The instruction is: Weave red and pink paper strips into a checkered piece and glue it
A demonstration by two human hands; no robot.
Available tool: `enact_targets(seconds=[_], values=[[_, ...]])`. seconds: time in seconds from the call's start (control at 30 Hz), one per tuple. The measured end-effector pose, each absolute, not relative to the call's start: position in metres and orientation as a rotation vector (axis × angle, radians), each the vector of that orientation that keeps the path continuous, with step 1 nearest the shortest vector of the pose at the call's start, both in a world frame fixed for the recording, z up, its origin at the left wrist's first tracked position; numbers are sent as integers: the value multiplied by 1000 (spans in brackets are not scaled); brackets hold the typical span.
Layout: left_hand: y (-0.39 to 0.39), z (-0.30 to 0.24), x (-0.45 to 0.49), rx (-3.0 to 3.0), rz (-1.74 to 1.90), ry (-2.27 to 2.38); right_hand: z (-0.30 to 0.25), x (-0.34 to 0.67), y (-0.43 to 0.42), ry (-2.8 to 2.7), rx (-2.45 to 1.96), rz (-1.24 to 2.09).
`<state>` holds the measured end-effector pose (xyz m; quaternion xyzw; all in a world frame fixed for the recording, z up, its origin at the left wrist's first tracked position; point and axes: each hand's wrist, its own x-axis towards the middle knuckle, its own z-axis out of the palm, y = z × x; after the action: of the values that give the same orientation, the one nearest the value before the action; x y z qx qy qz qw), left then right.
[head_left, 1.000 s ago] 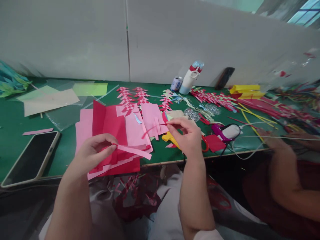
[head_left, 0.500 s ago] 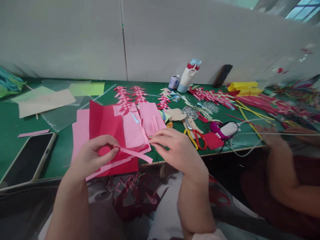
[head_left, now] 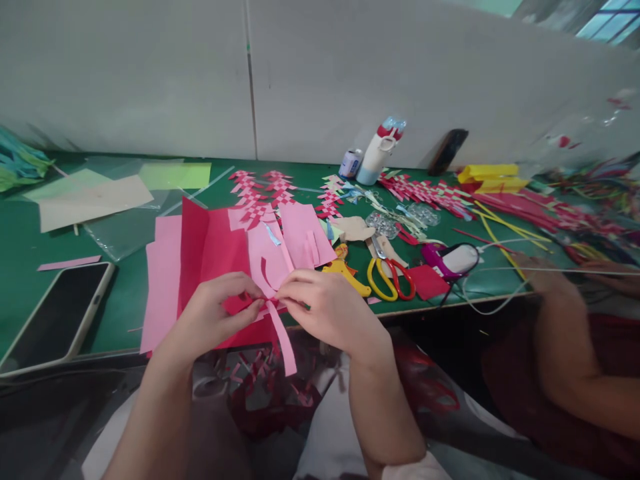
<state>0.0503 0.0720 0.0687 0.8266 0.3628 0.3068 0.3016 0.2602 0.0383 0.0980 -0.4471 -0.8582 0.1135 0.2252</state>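
My left hand (head_left: 220,313) and my right hand (head_left: 330,310) meet above the table's front edge, fingertips almost touching. Both pinch a pink paper strip (head_left: 284,343), whose free end hangs down between them. A short stretch of strip also sticks up at the fingertips. Under and behind my hands lie a folded red paper sheet (head_left: 225,237) and pink paper sheets (head_left: 165,267). Close to my right hand rest a yellow plastic tool (head_left: 350,275) and scissors (head_left: 385,277) with yellow and red handles. My fingers hide the exact spot where the strip is held.
Woven red-and-pink paper strands (head_left: 247,193) lie behind the sheets. A white bottle (head_left: 375,157) and a small can (head_left: 350,163) stand near the wall. A phone (head_left: 57,313) lies at left. Another person's hand (head_left: 543,277) is at right, near a purple-and-white device (head_left: 453,259).
My hands have come together, the right moving left and the left moving right. The strip now hangs downward between them instead of pointing right. The yellow tool has come into view.
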Motion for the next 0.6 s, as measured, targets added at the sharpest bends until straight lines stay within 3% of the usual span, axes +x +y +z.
enact_targets(seconds=[0.6], values=[[72,66,58,2073,1018,1069,84,256,52,-1869,-1232,547]])
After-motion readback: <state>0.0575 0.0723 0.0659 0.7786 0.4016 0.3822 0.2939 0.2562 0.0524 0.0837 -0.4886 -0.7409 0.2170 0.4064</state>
